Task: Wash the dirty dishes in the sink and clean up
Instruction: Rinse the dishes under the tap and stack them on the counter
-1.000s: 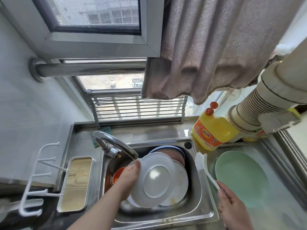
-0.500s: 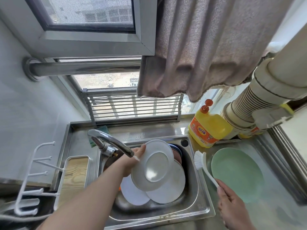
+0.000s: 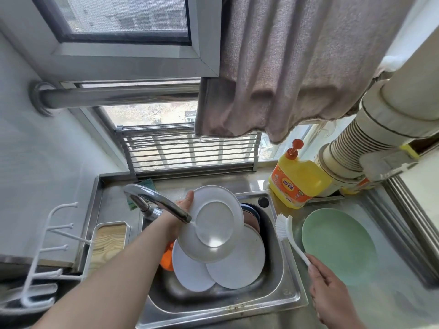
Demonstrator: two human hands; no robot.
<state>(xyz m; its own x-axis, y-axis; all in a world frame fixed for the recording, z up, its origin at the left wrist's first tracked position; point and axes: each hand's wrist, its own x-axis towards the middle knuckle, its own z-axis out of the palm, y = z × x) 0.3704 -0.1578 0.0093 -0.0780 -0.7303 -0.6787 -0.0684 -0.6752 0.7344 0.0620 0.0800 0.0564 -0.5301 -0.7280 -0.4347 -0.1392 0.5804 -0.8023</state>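
The left hand point(image 3: 183, 207) grips a round white plate point(image 3: 213, 224) by its rim, tilted under the curved steel tap point(image 3: 156, 201) – above two white plates point(image 3: 235, 264) in the steel sink point(image 3: 280, 293). The right hand point(image 3: 330, 293) clasps a white dish brush point(image 3: 288, 236) beside a pale green plate point(image 3: 339, 245).

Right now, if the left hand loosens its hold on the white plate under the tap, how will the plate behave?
The white plate is probably slippery: water from the faucet runs over it. The left hand holds it tilted by the rim only, so it may slide down. It looks rigid and may chip on the plates below.
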